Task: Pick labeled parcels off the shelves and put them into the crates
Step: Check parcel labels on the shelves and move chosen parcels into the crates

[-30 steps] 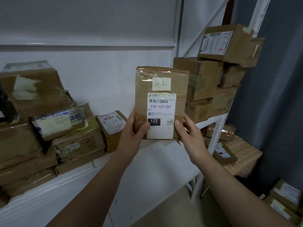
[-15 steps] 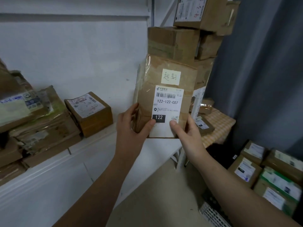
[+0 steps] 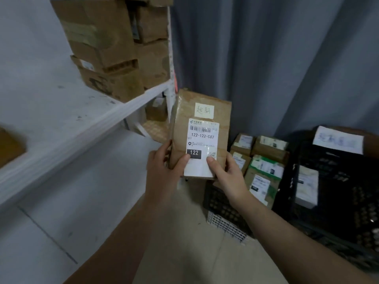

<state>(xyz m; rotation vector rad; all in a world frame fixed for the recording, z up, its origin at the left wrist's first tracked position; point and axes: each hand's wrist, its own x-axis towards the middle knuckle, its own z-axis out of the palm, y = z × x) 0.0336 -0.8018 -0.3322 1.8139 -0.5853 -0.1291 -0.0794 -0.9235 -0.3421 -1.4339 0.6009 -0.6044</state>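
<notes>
Grey curtain (image 3: 266, 58) behind crate (image 3: 215, 203) | left hand (image 3: 162, 167), right hand (image 3: 227, 175) both grip parcel (image 3: 202, 130) near crate | advice: lower level, label up

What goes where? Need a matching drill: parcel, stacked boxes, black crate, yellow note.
Things:
1. parcel
2. stacked boxes
3. black crate
4. yellow note

Places:
A. on the white shelf, upper left
B. stuck above the printed label
C. low at the right
D. gripped by the left hand and right hand

Pairs: 1-D, 2-A, 3-C, 4-B
</notes>
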